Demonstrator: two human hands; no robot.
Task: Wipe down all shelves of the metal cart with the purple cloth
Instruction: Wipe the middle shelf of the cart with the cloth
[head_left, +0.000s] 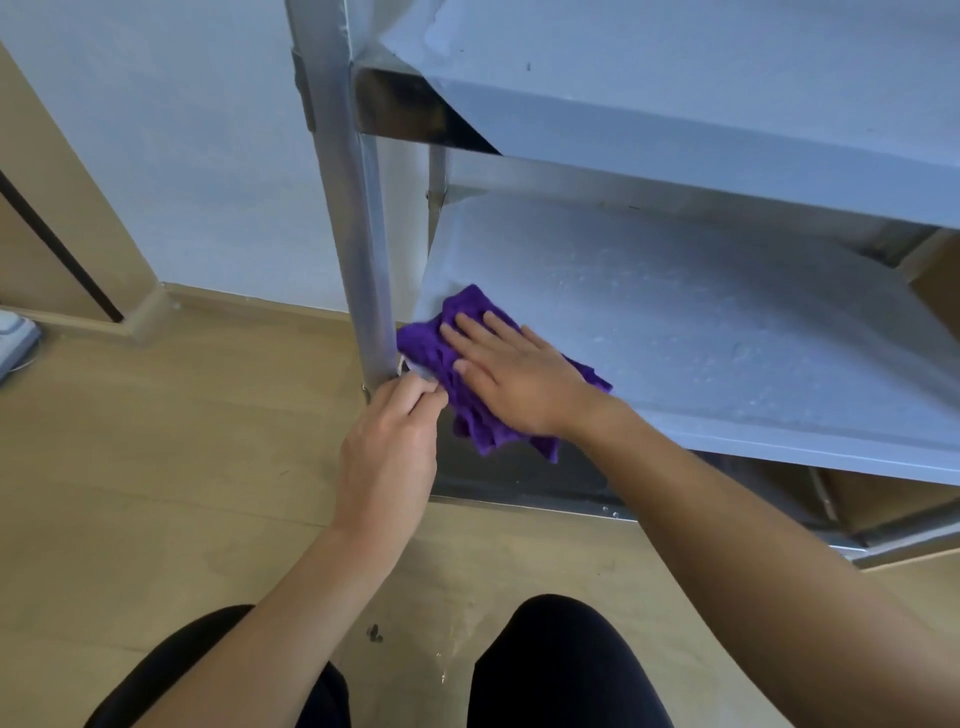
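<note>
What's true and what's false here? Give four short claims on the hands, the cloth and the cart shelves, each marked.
1. The right hand lies flat on the purple cloth. True.
2. The cloth is on the cart's top shelf. False: it is on the lower shelf, at the front-left corner beside the post.
3. The left hand holds the cloth. False: its fingers curl round the lower shelf's corner by the post.
4. Part of the cloth hangs over the shelf's front edge. True.
</note>
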